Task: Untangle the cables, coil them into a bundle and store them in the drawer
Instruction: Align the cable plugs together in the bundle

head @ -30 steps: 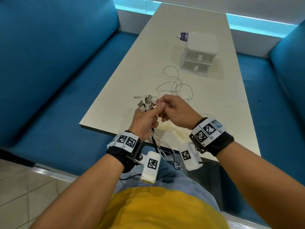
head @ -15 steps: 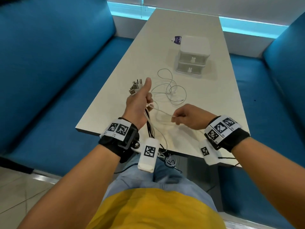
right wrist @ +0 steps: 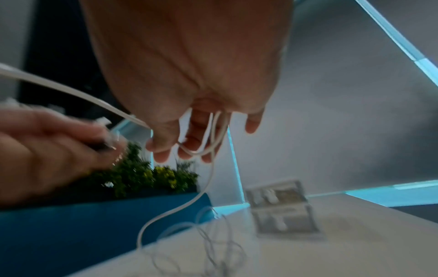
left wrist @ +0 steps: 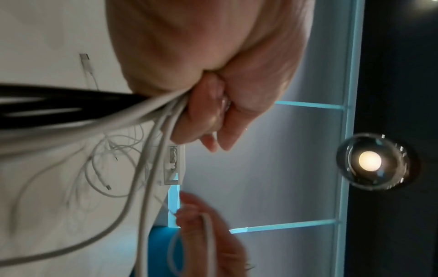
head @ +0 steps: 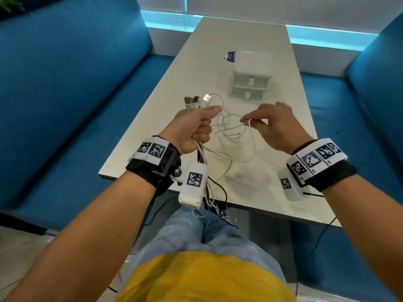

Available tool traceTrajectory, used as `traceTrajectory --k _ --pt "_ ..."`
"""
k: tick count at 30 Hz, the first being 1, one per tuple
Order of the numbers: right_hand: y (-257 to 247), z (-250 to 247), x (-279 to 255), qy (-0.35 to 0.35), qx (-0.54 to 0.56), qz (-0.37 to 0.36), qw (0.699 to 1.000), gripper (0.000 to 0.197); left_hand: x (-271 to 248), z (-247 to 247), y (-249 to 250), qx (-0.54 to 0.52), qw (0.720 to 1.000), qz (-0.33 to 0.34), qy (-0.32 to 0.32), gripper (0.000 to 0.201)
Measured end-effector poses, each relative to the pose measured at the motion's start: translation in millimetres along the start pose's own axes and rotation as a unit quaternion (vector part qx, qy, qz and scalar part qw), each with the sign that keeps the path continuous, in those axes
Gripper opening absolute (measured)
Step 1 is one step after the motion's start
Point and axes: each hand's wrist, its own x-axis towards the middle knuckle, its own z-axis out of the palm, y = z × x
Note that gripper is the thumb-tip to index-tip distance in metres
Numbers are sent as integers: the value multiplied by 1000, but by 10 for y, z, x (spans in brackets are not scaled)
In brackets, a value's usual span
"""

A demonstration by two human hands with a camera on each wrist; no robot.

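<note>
Above the near end of the white table [head: 272, 51], both hands are raised clear of the surface.

Left hand [head: 192, 129]: fist curled tight round a bunch of cables [head: 201, 153], white and dark together. USB plugs [head: 197, 101] stick up past the thumb; the rest of the bunch hangs below the fist, over the table edge toward the lap. The left wrist view shows the fingers [left wrist: 206, 116] folded over the white strands.

Right hand [head: 274, 125]: thumb and forefinger pinch a loop of one white cable [head: 250, 144], which sags in an arc back to the left fist. The right wrist view shows that loop draped across the fingers [right wrist: 196, 131], the remaining fingers loosely spread.

Loose white cable [head: 226, 125]: tangled loops lying on the table between the two hands, connector ends visible.

Small white two-drawer unit [head: 250, 77]: stands farther along the table, well apart from the hands; both drawers closed, each with a rabbit-shaped knob.

Purple-and-white packet [head: 230, 56]: just behind the unit, to its left.

Blue benches [head: 76, 94]: on either side of the table.
</note>
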Motion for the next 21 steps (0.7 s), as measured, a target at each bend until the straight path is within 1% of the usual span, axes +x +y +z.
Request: traceTrajectory --k 1,2,3,5,7,9,10,12,15,16,17,19,21 --pt "-73 -32 -14 17 55 -17 998 17 44 36 -13 39 999 -6 5 13" --pt "-142 -58 -21 38 105 -33 993 17 79 87 -31 75 997 -8 -4 15" --pt "-200 -85 -24 59 144 -49 987 18 97 147 -52 109 994 -14 -27 15" --pt "-286 -146 -29 85 201 -71 973 18 122 260 -126 181 980 -32 -76 16" --pt "-319 -221 -32 108 237 -73 963 16 146 311 -221 241 965 -40 -100 12" --pt "-295 -336 -59 133 258 -58 955 18 172 295 -308 258 962 -36 -76 12" --pt "-252 -401 -86 142 258 -48 955 18 180 275 -337 256 965 -27 -56 14" --pt "-126 -524 -197 137 239 -30 961 12 195 228 -367 251 968 3 -3 14" --pt "54 -646 -493 81 238 8 968 12 225 162 -352 265 957 51 106 11" --pt "95 -669 -610 61 255 20 965 10 230 150 -340 271 951 65 133 10" --pt "107 -689 -722 44 268 26 962 12 232 148 -332 275 947 72 151 10" --pt "93 -713 -915 19 268 25 963 24 233 176 -323 283 943 74 158 15" --pt "36 -755 -1040 -21 276 52 959 20 227 256 -336 307 936 90 147 18"
